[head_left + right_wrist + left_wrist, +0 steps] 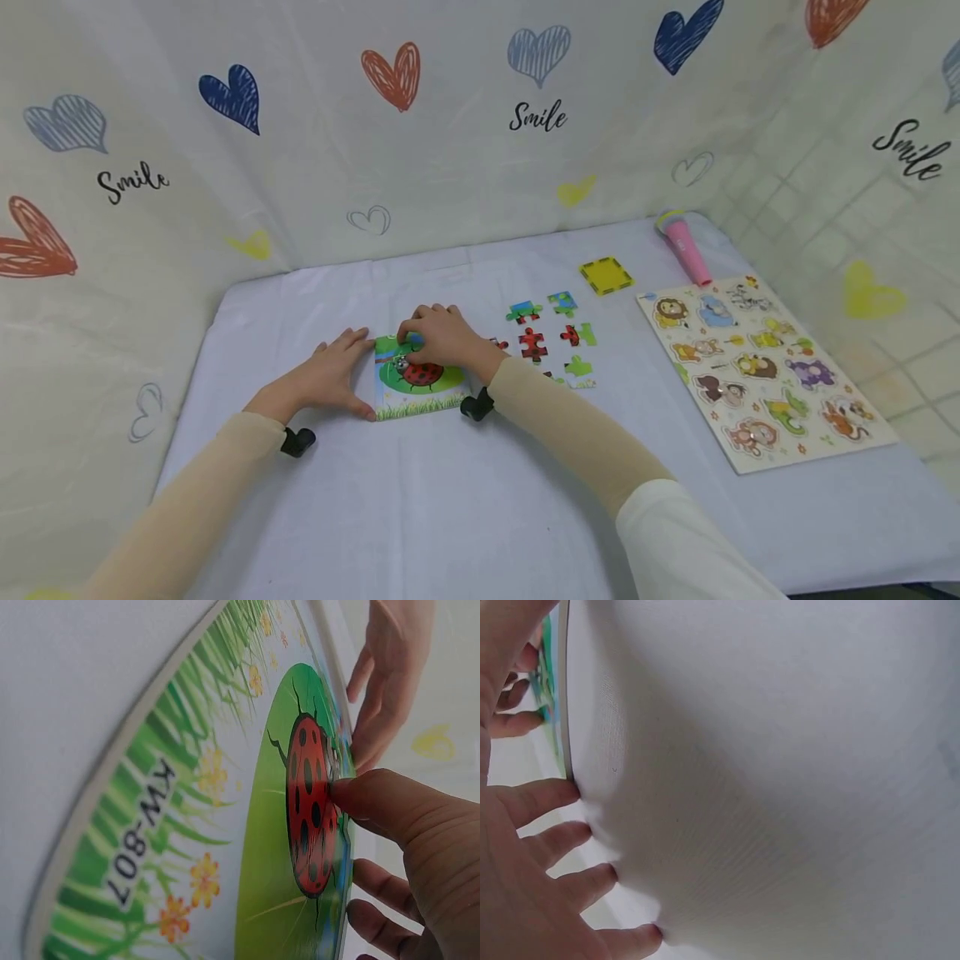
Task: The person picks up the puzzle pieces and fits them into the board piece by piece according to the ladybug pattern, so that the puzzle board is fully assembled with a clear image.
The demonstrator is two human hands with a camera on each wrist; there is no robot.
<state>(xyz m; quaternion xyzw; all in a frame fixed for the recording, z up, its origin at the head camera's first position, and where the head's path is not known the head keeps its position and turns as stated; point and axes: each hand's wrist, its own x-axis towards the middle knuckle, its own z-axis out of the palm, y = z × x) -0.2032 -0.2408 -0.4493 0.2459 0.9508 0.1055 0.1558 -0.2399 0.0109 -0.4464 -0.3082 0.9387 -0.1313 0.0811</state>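
A ladybug picture board point(420, 407) lies flat on the white-covered table. My left hand point(318, 383) rests at its left side, fingers spread, with the thumb by the lower left corner. In the left wrist view the spread fingertips point(604, 874) press on the cloth beside the board's edge. Over the board's upper part, my right hand point(450, 340) bends its fingers and pinches a blue-green jigsaw piece point(415, 340), largely covered by the hand. The right thumb point(375, 796) is over the printed ladybug point(306, 810).
Several loose jigsaw pieces point(533, 343) lie right of the board, some partly behind my right forearm. Farther right are a yellow square frame point(606, 275), a pink toy microphone point(686, 248) and a large animal puzzle board point(716, 423). A heart-printed cloth point(450, 167) hangs behind the table.
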